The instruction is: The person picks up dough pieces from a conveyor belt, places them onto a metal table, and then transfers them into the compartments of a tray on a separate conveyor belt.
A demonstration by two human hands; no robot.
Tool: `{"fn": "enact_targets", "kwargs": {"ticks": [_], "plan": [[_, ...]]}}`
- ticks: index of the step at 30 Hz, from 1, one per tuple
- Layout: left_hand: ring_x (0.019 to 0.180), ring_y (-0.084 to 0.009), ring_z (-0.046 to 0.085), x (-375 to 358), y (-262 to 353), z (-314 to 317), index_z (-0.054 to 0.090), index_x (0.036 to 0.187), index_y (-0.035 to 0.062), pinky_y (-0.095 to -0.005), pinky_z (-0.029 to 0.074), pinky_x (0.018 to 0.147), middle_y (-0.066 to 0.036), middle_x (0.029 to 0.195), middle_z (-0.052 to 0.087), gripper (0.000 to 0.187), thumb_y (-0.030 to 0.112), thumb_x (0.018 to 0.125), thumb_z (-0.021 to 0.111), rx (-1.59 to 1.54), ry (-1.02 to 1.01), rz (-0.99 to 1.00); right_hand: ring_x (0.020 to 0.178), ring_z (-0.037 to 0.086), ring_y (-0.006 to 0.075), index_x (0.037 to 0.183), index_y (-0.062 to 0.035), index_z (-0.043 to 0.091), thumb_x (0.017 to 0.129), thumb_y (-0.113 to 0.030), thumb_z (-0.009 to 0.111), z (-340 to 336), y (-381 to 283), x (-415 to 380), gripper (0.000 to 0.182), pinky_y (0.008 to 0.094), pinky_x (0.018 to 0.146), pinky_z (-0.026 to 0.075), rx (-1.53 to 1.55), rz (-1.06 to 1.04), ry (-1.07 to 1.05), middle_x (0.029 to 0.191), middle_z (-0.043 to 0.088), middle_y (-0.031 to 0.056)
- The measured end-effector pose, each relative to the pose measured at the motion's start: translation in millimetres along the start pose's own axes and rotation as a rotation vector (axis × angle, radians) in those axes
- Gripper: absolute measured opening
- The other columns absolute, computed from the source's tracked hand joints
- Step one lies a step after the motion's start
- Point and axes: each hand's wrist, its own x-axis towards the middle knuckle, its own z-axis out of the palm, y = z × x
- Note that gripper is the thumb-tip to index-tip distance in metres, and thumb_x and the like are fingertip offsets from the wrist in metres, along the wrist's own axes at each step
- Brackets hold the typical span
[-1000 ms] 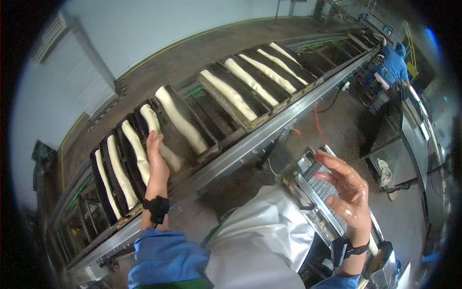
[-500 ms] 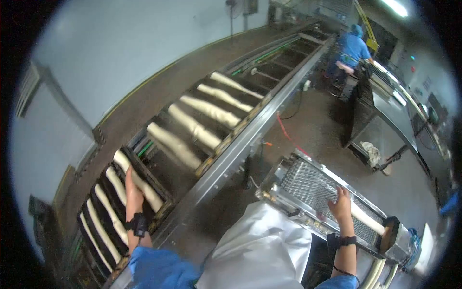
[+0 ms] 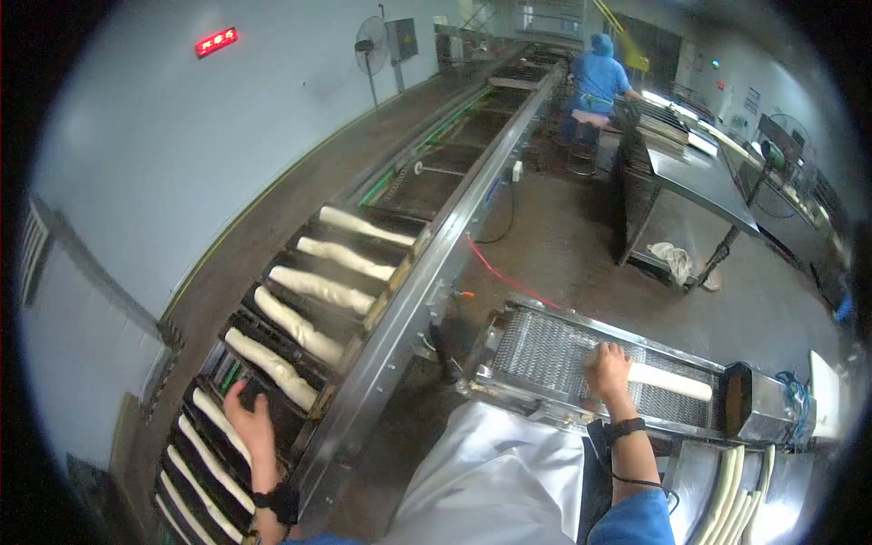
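My left hand [image 3: 249,420] is over the gap between two dark trays, its fingers apart and nothing in them. Close beside it lies a long pale dough strip [image 3: 216,420] in the nearer tray; just beyond its fingertips is another dough strip [image 3: 272,366] in the farther tray. On the small mesh conveyor [image 3: 545,354], my right hand [image 3: 610,371] is closed around the left end of a dough strip [image 3: 672,380]. The rest of that strip lies along the mesh toward the metal outlet box [image 3: 772,404]. The right fingertips are partly hidden.
A long conveyor line [image 3: 454,218] carries the trays along my left. Several dough strips [image 3: 727,495] hang below the outlet box. A steel table [image 3: 699,182] stands at the right, with a cloth [image 3: 672,262] on its lower shelf. A co-worker [image 3: 595,86] in blue stands farther off.
My view has turned, and the trays appear lower and farther left. My left hand has come away from the dough strip it was against. My right hand has closed on the strip on the mesh.
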Motion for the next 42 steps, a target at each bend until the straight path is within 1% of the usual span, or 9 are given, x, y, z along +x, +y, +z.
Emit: {"fn": "enact_targets", "kwargs": {"ticks": [5,9,14,17,19,23,26,35,42], "plan": [[0.108,-0.0313,0.055,-18.3,107.6,79.0,0.062,0.101,0.0046,-0.0398,0.043,0.095,-0.014,0.109,0.060,0.027,-0.001,0.075,0.064,-0.315,-0.425,0.383,0.099,0.056,0.0150,0.117,-0.0057,0.054,0.084,-0.011,0.067,-44.4,48.5,-40.6,0.036,0.0301,0.088,0.044,1.466,0.278,0.189,0.108,0.058,0.0049],[0.112,-0.0345,0.053,-26.8,150.5,147.7,0.063,0.102,0.0052,-0.0435,0.042,0.097,-0.016,0.115,0.059,0.027,0.003,0.075,0.064,-0.384,-0.769,0.727,0.093,0.058,0.0147,0.103,-0.0077,0.060,0.087,-0.029,0.066,-75.5,151.7,-140.4,0.027,0.0313,0.082,0.048,1.825,0.319,0.635,0.095,0.061,0.0021],[0.127,-0.0377,0.040,-25.4,162.1,228.5,0.062,0.108,-0.0005,-0.0445,0.035,0.106,-0.021,0.127,0.051,0.033,0.002,0.075,0.060,-0.163,-0.774,0.875,0.100,0.056,0.0235,0.107,-0.0037,0.058,0.088,-0.034,0.061,19.1,312.9,-366.4,0.036,0.0390,0.083,0.047,1.445,0.889,1.302,0.103,0.058,0.0081],[0.129,-0.0375,0.038,-22.1,191.2,232.0,0.060,0.110,-0.0014,-0.0451,0.033,0.107,-0.022,0.131,0.047,0.037,0.003,0.073,0.062,-0.085,-0.776,0.962,0.079,0.060,0.0291,0.101,-0.0001,0.060,0.085,-0.022,0.058,8.1,257.3,-439.4,0.027,0.0388,0.074,0.047,0.341,1.485,1.209,0.081,0.064,0.0114],[0.129,-0.0377,0.038,-21.8,196.3,245.2,0.060,0.109,-0.0019,-0.0451,0.033,0.107,-0.022,0.134,0.046,0.038,0.005,0.072,0.063,-0.111,-0.736,0.921,0.096,0.055,0.0340,0.102,0.0001,0.060,0.081,-0.013,0.057,-6.9,195.7,-459.2,0.025,0.0448,0.085,0.042,-0.483,1.405,0.731,0.097,0.061,0.0179],[0.128,-0.0387,0.039,-27.4,203.0,252.2,0.060,0.107,-0.0029,-0.0450,0.033,0.107,-0.023,0.135,0.044,0.037,0.006,0.071,0.063,-0.088,-0.760,0.811,0.123,0.045,0.0379,0.109,-0.0043,0.056,0.080,-0.010,0.063,-19.6,130.6,-446.9,0.030,0.0513,0.107,0.030,-0.512,0.858,0.567,0.122,0.054,0.0182],[0.129,-0.0365,0.038,-32.3,201.5,255.0,0.061,0.105,-0.0039,-0.0436,0.033,0.106,-0.020,0.138,0.041,0.034,0.005,0.072,0.063,-0.073,-0.781,0.800,0.115,0.050,0.0395,0.112,0.0012,0.056,0.077,-0.001,0.058,-14.3,131.4,-436.0,0.035,0.0486,0.100,0.041,-0.288,0.718,0.450,0.121,0.054,0.0226],[0.111,-0.0422,0.050,-30.9,216.4,229.0,0.062,0.114,-0.0019,-0.0453,0.039,0.098,-0.028,0.118,0.056,0.037,0.018,0.084,0.057,-0.016,-0.763,0.977,0.131,0.036,0.0375,0.131,0.0026,0.044,0.089,-0.029,0.053,-23.1,193.4,-376.2,0.053,0.0446,0.111,0.027,-0.059,0.648,0.308,0.138,0.041,0.0247],[0.124,-0.0374,0.042,-38.9,207.2,242.9,0.059,0.101,-0.0049,-0.0436,0.035,0.104,-0.020,0.137,0.043,0.030,0.003,0.072,0.061,-0.004,-0.714,0.889,0.130,0.037,0.0345,0.133,-0.0003,0.044,0.091,-0.031,0.049,-18.4,225.3,-359.9,0.052,0.0417,0.110,0.028,0.010,0.733,0.330,0.140,0.041,0.0197]]}}
